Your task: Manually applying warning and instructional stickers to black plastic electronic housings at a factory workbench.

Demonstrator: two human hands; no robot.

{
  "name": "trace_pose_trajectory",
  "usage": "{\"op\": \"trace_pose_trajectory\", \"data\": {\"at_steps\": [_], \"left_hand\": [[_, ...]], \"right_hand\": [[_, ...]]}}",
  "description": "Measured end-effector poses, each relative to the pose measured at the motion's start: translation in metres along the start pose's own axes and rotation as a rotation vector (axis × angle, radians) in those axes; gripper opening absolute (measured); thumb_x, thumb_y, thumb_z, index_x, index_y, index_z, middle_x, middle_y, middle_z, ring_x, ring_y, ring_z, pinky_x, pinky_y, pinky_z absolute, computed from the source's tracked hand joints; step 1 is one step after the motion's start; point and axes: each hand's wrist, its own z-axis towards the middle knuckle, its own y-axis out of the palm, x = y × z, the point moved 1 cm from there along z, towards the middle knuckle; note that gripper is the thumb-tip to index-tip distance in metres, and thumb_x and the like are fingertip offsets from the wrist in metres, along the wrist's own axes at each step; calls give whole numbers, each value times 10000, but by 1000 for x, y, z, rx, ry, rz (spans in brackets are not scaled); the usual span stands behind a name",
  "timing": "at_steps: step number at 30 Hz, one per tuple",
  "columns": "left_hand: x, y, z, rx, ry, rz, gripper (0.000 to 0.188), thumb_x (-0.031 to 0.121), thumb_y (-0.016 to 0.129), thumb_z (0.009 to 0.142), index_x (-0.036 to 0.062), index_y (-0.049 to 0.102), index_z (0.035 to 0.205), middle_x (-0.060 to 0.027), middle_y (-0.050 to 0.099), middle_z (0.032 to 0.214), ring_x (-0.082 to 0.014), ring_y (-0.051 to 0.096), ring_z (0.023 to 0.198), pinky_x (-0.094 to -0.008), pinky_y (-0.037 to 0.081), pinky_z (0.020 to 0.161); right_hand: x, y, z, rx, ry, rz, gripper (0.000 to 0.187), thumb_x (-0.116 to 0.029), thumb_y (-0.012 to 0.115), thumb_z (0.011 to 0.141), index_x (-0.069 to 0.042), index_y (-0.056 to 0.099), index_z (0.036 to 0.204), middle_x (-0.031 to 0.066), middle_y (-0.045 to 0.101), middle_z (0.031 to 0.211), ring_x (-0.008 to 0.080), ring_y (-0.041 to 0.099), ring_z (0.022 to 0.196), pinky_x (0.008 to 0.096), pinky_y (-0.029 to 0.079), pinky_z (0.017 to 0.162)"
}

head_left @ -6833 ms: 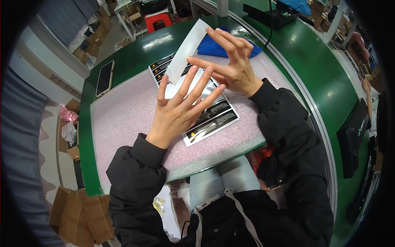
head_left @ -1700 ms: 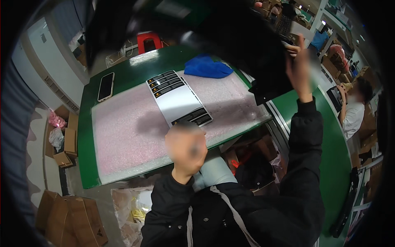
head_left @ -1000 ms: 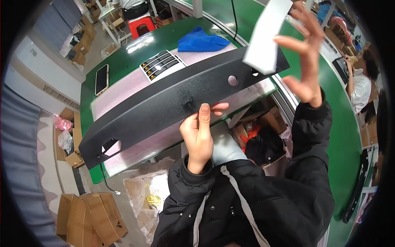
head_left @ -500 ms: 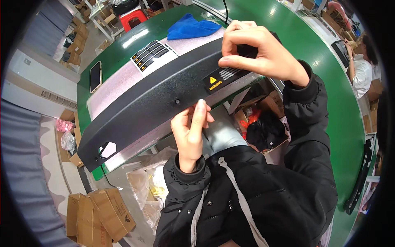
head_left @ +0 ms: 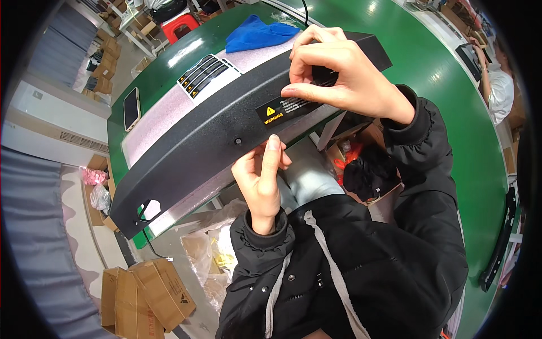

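Observation:
A long curved black panel (head_left: 192, 135) lies slantwise in front of me, with a screw hole near its middle and a cutout at its left end. My right hand (head_left: 350, 73) reaches over the panel, thumb and fingers curled together on a black warning label (head_left: 274, 113) with a yellow triangle. Fingers cover part of the label; whether it lies flat is unclear. At the panel's near edge, just below the label, my left hand (head_left: 262, 181) is closed with the thumb up. Anything between its fingers is hidden.
Under the panel lies a pinkish foam mat (head_left: 152, 127) on the green table (head_left: 440, 141). Behind it are a label sheet (head_left: 209, 76), a blue cloth (head_left: 259, 35) and a phone (head_left: 131, 109). Cartons (head_left: 144, 296) stand on the floor; another person (head_left: 497, 93) sits at right.
The label has shifted left along the panel together with my right hand. My left hand stays almost where it was at the near edge. The whole view has turned slightly.

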Motion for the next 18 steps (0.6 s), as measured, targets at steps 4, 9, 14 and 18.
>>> {"op": "trace_pose_trajectory", "data": {"at_steps": [4,9,14,18], "left_hand": [[-1,2,0,17,14,9,197,144,558,888,-39,595,826,-46,568,691,-80,507,573,-211,387,534],[-2,2,1,28,13,19,208,153,556,894,-36,593,815,-43,564,672,-78,505,571,-206,383,531],[-3,1,2,33,14,31,221,156,546,903,-31,592,795,-37,559,652,-76,499,556,-205,381,529],[-3,1,3,47,31,14,230,160,541,910,-25,593,783,-35,559,651,-73,493,543,-204,381,525]], "right_hand": [[3,2,1,16,-42,-2,224,-285,680,785,-87,592,728,-32,536,660,117,503,766,299,296,803],[6,2,3,-6,-74,35,218,-273,686,776,-81,594,730,-31,532,654,115,502,747,293,307,798],[7,1,5,-7,-96,85,208,-245,695,768,-65,600,726,-16,527,636,118,501,706,270,357,729],[7,2,6,18,-138,59,198,-221,699,763,-54,602,720,-1,526,625,124,504,681,261,386,667]]}}
